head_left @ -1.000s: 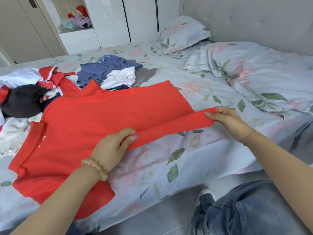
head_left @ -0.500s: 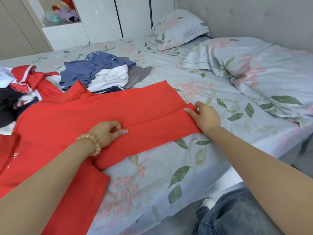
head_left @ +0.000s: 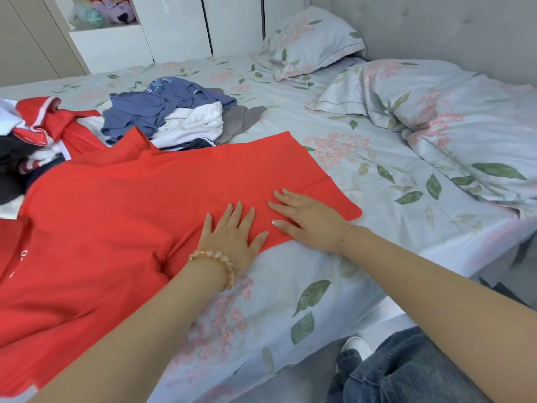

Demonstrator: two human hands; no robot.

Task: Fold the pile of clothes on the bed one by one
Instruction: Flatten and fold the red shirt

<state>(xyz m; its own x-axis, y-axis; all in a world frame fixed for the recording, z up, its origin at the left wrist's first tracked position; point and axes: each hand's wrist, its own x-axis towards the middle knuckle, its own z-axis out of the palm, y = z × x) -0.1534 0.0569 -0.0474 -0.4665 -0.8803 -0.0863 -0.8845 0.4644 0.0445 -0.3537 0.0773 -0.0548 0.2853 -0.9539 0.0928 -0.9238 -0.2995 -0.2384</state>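
Observation:
A red polo shirt (head_left: 139, 205) lies spread on the floral bed (head_left: 334, 286), its near long edge folded over onto the body. My left hand (head_left: 232, 237), with a bead bracelet, rests flat on the folded edge, fingers spread. Just to its right, my right hand (head_left: 308, 222) lies flat on the shirt near the hem. Behind the shirt sits a pile of clothes: a blue, white and grey heap (head_left: 174, 117) and a red, white and black heap (head_left: 37, 132) at the far left.
A floral pillow (head_left: 311, 42) and a bunched floral duvet (head_left: 453, 112) fill the bed's right side. White cupboards (head_left: 174, 27) stand behind the bed. The bed's near edge drops to the floor by my jeans (head_left: 406, 370).
Both hands have laid the lifted near edge of the red shirt down onto its body, let go of it, and now lie flat on the fold, closer together.

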